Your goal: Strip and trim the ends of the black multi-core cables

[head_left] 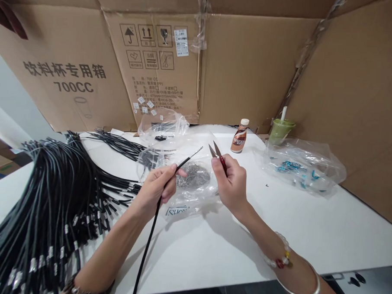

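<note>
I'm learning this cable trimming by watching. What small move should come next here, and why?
Probably bring the snips in the right hand leftward to the cable tip held up by the left hand: the blades are open, aimed at the bare end, but apart from it.

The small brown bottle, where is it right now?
The brown bottle stands upright at the table's far edge, right of centre, just left of the green cup and beyond the snips.

Cable heap (40, 209) left; right tabletop (309, 230) bare

black cable (153, 225) | red-handled snips (219, 156); white table (309, 225); brown cardboard (251, 67); green cup (280, 130); blue-flecked clear bag (299, 166)
</note>
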A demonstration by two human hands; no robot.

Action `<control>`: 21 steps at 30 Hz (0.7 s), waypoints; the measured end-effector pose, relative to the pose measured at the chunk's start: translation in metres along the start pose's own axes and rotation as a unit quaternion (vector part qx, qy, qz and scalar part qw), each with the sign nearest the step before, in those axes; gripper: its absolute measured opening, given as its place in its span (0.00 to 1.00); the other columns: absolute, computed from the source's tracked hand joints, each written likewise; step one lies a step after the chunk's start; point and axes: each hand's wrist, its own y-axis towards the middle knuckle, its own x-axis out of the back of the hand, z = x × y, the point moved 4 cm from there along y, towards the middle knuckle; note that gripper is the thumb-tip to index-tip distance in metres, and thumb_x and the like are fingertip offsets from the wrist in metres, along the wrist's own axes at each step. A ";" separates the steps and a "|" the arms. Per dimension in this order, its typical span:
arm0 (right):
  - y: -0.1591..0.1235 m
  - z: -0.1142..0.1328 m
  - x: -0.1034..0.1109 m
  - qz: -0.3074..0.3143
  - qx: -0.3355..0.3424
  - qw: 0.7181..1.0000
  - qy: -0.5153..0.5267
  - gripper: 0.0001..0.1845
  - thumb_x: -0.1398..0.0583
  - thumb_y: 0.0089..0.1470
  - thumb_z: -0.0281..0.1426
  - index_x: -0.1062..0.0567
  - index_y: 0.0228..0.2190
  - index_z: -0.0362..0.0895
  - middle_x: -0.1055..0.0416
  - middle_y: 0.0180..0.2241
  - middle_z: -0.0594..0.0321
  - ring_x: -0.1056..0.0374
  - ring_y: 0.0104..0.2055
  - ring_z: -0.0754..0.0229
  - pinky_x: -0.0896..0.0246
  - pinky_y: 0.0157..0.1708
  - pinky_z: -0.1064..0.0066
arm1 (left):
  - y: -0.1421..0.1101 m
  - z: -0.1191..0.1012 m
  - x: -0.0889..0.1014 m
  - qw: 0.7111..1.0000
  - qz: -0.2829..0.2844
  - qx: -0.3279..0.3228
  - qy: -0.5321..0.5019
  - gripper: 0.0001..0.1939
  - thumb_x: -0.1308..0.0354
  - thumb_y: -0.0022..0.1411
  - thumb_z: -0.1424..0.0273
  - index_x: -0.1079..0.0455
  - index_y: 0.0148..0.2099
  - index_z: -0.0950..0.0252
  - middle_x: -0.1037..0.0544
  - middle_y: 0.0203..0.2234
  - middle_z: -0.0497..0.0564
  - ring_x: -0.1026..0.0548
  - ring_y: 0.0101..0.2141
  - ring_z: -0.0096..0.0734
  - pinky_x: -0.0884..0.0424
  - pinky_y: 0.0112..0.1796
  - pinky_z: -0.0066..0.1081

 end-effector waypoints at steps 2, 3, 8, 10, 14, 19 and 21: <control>-0.003 0.013 0.007 -0.038 0.082 0.996 0.001 0.21 0.48 0.62 0.41 0.45 0.21 0.47 0.47 0.17 0.70 0.50 0.23 0.63 0.52 0.25 0.71 | -0.008 -0.005 -0.004 0.999 0.005 -0.003 -0.034 0.22 0.47 0.60 0.51 0.25 0.30 0.64 0.34 0.11 0.43 0.46 0.08 0.18 0.50 0.13 0.24; -0.005 0.020 0.009 -0.043 0.124 0.991 -0.007 0.20 0.48 0.63 0.39 0.44 0.21 0.47 0.47 0.16 0.70 0.50 0.23 0.64 0.51 0.26 0.70 | -0.013 -0.008 -0.006 0.999 0.000 -0.010 -0.043 0.20 0.45 0.59 0.52 0.25 0.30 0.64 0.29 0.13 0.46 0.43 0.08 0.18 0.49 0.12 0.23; -0.013 0.039 0.012 -0.044 0.238 0.969 -0.049 0.17 0.48 0.64 0.36 0.42 0.24 0.46 0.42 0.15 0.75 0.54 0.16 0.70 0.52 0.31 0.66 | -0.039 -0.025 -0.007 0.970 -0.157 -0.181 0.044 0.06 0.40 0.59 0.71 0.21 0.35 0.60 0.18 0.24 0.46 0.30 0.12 0.21 0.31 0.19 0.24; -0.012 0.040 0.012 -0.036 0.237 0.969 -0.059 0.17 0.48 0.65 0.35 0.42 0.24 0.46 0.42 0.15 0.75 0.54 0.16 0.70 0.53 0.31 0.66 | -0.047 -0.028 -0.006 0.934 -0.211 -0.265 0.113 0.09 0.39 0.57 0.74 0.20 0.38 0.57 0.17 0.26 0.45 0.26 0.15 0.24 0.28 0.21 0.25; -0.010 0.038 0.010 -0.009 0.236 0.969 -0.071 0.19 0.49 0.66 0.37 0.44 0.23 0.46 0.44 0.15 0.76 0.55 0.17 0.68 0.53 0.31 0.67 | -0.053 -0.029 -0.005 0.844 -0.238 -0.396 0.274 0.20 0.37 0.55 0.78 0.23 0.48 0.51 0.17 0.25 0.43 0.23 0.19 0.27 0.26 0.23 0.26; -0.009 0.037 0.008 -0.005 0.253 0.962 -0.106 0.19 0.50 0.66 0.37 0.45 0.24 0.46 0.47 0.15 0.76 0.58 0.17 0.68 0.55 0.31 0.67 | -0.053 -0.032 -0.009 0.723 -0.222 -0.474 0.451 0.24 0.41 0.60 0.81 0.31 0.58 0.58 0.17 0.27 0.45 0.22 0.21 0.28 0.30 0.25 0.27; -0.008 0.035 0.006 0.005 0.244 0.963 -0.114 0.19 0.50 0.66 0.37 0.45 0.24 0.46 0.47 0.15 0.76 0.58 0.17 0.68 0.54 0.32 0.67 | -0.052 -0.035 -0.013 0.686 -0.214 -0.494 0.490 0.21 0.41 0.60 0.81 0.31 0.55 0.64 0.17 0.25 0.47 0.24 0.18 0.27 0.33 0.23 0.28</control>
